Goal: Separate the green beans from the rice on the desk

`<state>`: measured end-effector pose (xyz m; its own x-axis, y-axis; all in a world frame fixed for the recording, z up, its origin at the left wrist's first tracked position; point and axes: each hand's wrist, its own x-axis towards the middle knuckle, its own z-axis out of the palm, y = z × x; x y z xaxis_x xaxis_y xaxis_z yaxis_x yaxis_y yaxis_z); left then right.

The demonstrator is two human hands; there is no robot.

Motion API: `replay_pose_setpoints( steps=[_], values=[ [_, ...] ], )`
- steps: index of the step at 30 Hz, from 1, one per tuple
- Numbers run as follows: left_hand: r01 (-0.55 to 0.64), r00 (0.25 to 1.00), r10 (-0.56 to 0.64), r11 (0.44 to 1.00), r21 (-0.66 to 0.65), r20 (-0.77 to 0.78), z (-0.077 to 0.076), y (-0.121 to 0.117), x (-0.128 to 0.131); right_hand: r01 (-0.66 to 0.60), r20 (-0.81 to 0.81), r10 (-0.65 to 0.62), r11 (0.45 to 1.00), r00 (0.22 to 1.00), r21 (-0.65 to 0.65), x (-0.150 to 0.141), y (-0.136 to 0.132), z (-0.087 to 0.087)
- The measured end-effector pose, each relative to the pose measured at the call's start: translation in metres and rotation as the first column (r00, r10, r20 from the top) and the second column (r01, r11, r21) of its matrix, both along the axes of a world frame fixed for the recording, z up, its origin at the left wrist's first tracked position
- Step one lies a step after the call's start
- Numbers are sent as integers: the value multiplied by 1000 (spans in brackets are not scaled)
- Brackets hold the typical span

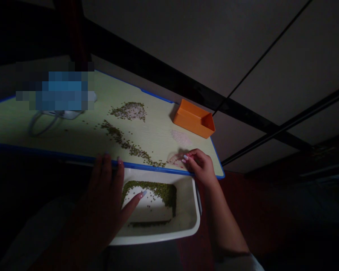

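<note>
My left hand is spread at the table's blue front edge, fingertips on the rim and thumb stretched over a white bin. Inside the bin, small green beans gather mostly along the back and right side. My right hand rests at the table's front right, thumb and fingers pinched together. Beside its fingertips is a thin, see-through piece with reddish marks; whether the fingers grip it is unclear. A line of green beans runs across the tabletop toward it.
Behind my right hand lies a small patch of white grains, near an orange open box. Farther back is a mixed pile of beans and pale grains. A blurred-out blue object with a cable stands on the pale green table.
</note>
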<state>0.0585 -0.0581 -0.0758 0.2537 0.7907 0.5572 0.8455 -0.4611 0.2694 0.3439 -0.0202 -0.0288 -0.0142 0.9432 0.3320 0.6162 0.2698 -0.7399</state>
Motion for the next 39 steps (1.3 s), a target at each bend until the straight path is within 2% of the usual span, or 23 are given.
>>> replay_pose_setpoints(
  steps=[7, 14, 23, 28, 39],
  values=[
    [-3, 1000, 3, 999, -40, -4, 1, -1, -1, 65, -9, -65, 997, 998, 43, -4, -2, 3],
    [-2, 1000, 2, 999, -35, -6, 0, -1, -1, 149, -163, -134, 986, 977, 81, -4, 1, 2],
    [15, 1000, -15, 999, -42, 19, 2, -1, -1, 133, -29, -130, 983, 991, 130, -11, 8, 5],
    [-1, 1000, 1, 1000, -28, 4, 0, 0, 0, 93, -11, -92, 985, 996, 144, -9, 3, 4],
    [-10, 1000, 10, 1000, -25, -15, -2, 0, 0, 122, 56, -131, 984, 990, 132, -5, 2, -1]
  ],
)
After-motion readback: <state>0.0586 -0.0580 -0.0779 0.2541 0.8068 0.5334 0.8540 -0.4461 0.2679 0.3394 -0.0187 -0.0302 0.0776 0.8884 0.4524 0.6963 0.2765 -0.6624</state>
